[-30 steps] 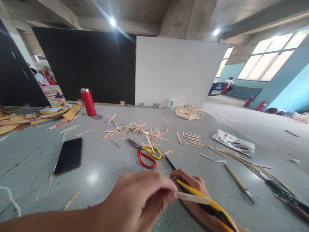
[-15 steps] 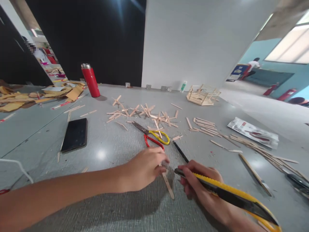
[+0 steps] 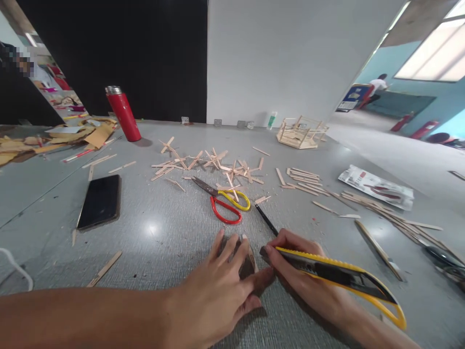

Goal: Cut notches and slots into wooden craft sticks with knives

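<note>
My left hand (image 3: pixel 218 286) lies flat on the grey table (image 3: pixel 156 242), fingers spread, pressing down a wooden craft stick (image 3: pixel 250 252) that shows between the fingers. My right hand (image 3: pixel 301 276) grips a yellow and black utility knife (image 3: pixel 337 274), its tip down at the stick beside my left fingertips. A black pencil (image 3: pixel 266 219) lies just beyond the knife tip. Red and yellow scissors (image 3: pixel 223 201) rest a little farther off.
Several loose craft sticks (image 3: pixel 210 165) are scattered mid-table, more at the right (image 3: pixel 305 179). A black phone (image 3: pixel 100 201) lies left, a red flask (image 3: pixel 123 114) behind it, cardboard scraps (image 3: pixel 47 140) far left. A stick frame model (image 3: pixel 300 133) and a printed packet (image 3: pixel 376 186) sit right.
My left hand went from pinching the stick to laying it down and pressing flat on it. The knife tip came down to the stick. The view tilted lower.
</note>
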`<move>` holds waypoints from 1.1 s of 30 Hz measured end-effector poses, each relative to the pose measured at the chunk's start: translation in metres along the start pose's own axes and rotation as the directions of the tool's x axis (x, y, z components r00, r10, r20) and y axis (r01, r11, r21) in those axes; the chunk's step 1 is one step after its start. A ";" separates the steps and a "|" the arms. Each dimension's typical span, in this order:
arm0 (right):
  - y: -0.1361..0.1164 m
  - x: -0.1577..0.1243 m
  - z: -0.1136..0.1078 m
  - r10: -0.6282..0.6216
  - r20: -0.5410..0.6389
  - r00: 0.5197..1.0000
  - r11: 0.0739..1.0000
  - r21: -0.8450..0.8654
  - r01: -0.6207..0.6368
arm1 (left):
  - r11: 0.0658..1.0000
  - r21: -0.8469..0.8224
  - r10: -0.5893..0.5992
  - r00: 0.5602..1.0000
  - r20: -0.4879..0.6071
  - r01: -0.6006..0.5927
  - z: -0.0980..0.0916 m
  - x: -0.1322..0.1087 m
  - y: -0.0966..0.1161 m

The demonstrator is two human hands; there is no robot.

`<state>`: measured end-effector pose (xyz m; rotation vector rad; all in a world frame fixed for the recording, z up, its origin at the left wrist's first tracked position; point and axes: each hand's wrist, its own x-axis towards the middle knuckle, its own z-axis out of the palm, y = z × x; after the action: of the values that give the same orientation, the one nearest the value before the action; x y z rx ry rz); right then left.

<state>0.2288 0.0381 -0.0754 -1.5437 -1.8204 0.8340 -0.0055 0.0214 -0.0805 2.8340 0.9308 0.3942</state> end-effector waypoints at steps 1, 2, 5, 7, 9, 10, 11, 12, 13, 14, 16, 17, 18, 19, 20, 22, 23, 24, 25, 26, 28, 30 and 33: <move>0.001 0.001 0.000 -0.017 -0.018 1.000 1.000 -0.018 0.016 | 1.000 -0.014 0.015 1.000 -0.001 -0.015 -0.005 0.001 -0.001; 0.002 0.002 0.000 -0.021 -0.025 0.999 1.000 -0.011 0.021 | 0.999 -0.024 0.036 0.999 0.018 -0.036 -0.011 0.002 -0.001; 0.005 0.003 0.000 0.015 -0.013 1.000 0.997 0.075 -0.014 | 0.994 -0.019 0.108 0.991 0.078 -0.107 -0.026 0.005 -0.006; 0.007 0.003 -0.001 0.026 -0.002 1.000 0.995 0.097 -0.025 | 0.989 -0.022 0.146 0.983 0.111 -0.144 -0.029 0.007 -0.011; 0.006 0.003 -0.001 0.007 -0.001 1.000 0.997 0.080 -0.006 | 0.988 -0.040 0.154 0.981 0.114 -0.150 -0.025 0.010 -0.017; 0.005 0.002 -0.001 -0.008 -0.004 1.000 0.998 0.060 0.008 | 0.988 -0.054 0.151 0.983 0.105 -0.146 -0.022 0.012 -0.020; 0.004 0.002 0.000 -0.022 -0.009 1.000 0.999 0.032 0.022 | 0.988 -0.068 0.146 0.985 0.093 -0.139 -0.018 0.013 -0.022; 0.002 0.002 0.000 -0.033 -0.017 0.999 0.999 0.000 0.033 | 0.987 -0.084 0.142 0.987 0.082 -0.135 -0.014 0.014 -0.023; -0.001 0.003 0.001 -0.041 -0.026 0.999 0.999 -0.034 0.040 | 0.987 -0.097 0.138 0.988 0.076 -0.131 -0.011 0.015 -0.024; -0.003 0.003 0.002 -0.047 -0.038 0.998 0.997 -0.066 0.044 | 0.986 -0.108 0.135 0.988 0.070 -0.127 -0.008 0.016 -0.025; -0.009 0.006 0.005 -0.050 -0.065 0.997 0.992 -0.116 0.042 | 0.985 -0.120 0.133 0.990 0.057 -0.125 -0.004 0.017 -0.026; -0.011 0.007 0.007 -0.049 -0.079 0.996 0.990 -0.133 0.038 | 0.984 -0.121 0.135 0.990 0.048 -0.129 -0.002 0.017 -0.025; -0.013 0.008 0.009 -0.048 -0.087 0.995 0.989 -0.144 0.036 | 0.983 -0.121 0.143 0.989 0.039 -0.137 -0.001 0.017 -0.025; -0.014 0.009 0.010 -0.049 -0.092 0.995 0.988 -0.151 0.034 | 0.982 -0.118 0.151 0.988 0.032 -0.146 0.000 0.016 -0.025; -0.014 0.010 0.011 -0.049 -0.094 0.994 0.987 -0.156 0.034 | 0.981 -0.116 0.159 0.987 0.026 -0.155 0.000 0.016 -0.025; -0.014 0.012 0.012 -0.056 -0.088 0.995 0.988 -0.150 0.043 | 0.979 -0.114 0.170 0.985 0.020 -0.167 0.002 0.016 -0.026; -0.014 0.012 0.012 -0.060 -0.084 0.995 0.989 -0.140 0.047 | 0.978 -0.116 0.174 0.985 0.018 -0.171 0.002 0.016 -0.027; -0.013 0.012 0.012 -0.061 -0.079 0.995 0.991 -0.125 0.050 | 0.978 -0.119 0.177 0.984 0.018 -0.174 0.002 0.016 -0.027; -0.013 0.012 0.012 -0.062 -0.076 0.995 0.993 -0.107 0.053 | 0.977 -0.122 0.180 0.983 0.017 -0.177 0.003 0.016 -0.028; -0.012 0.012 0.012 -0.063 -0.072 0.995 0.995 -0.088 0.057 | 0.975 -0.126 0.185 0.983 0.017 -0.181 0.003 0.016 -0.028; -0.012 0.012 0.012 -0.065 -0.063 0.996 0.996 -0.062 0.061 | 0.974 -0.130 0.191 0.981 0.015 -0.188 0.004 0.017 -0.029; -0.013 0.012 0.012 -0.069 -0.056 0.996 0.997 -0.049 0.066 | 0.972 -0.133 0.196 0.980 0.011 -0.193 0.004 0.017 -0.030; -0.013 0.012 0.012 -0.068 -0.044 0.997 0.996 -0.053 0.066 | 0.969 -0.145 0.202 0.979 0.011 -0.199 0.004 0.018 -0.030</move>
<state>0.2098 0.0474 -0.0715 -1.5123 -1.8631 0.7193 -0.0079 0.0562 -0.0868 2.8008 0.5863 0.4272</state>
